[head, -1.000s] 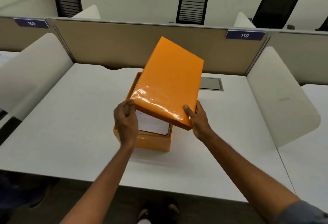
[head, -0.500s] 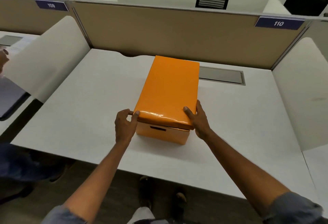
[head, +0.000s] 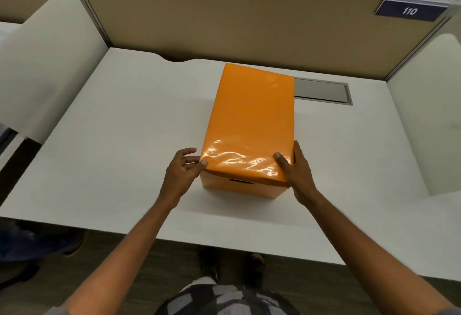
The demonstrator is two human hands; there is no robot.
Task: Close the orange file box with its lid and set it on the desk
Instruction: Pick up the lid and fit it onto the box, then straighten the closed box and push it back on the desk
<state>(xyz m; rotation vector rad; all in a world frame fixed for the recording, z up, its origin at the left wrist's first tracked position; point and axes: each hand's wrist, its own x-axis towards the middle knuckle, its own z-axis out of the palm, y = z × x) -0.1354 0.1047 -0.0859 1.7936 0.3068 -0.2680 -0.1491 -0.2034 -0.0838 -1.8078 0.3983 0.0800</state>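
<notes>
The orange file box (head: pixel 239 188) stands on the white desk (head: pixel 119 140), its glossy orange lid (head: pixel 252 120) lying flat over it and covering the papers. A dark handle slot shows on the near face. My left hand (head: pixel 180 172) is at the lid's near left corner, thumb tip touching the edge, the other fingers spread and off it. My right hand (head: pixel 295 169) wraps the near right corner, thumb on top and fingers down the side.
A grey cable hatch (head: pixel 323 91) is set in the desk behind the box on the right. Beige partitions (head: pixel 224 23) and white curved side screens (head: pixel 42 58) fence the desk. Another person's legs (head: pixel 37 242) show at lower left.
The lid has come down from a tilted hold above the open box to lie flat on it. My left fingers have loosened from the corner.
</notes>
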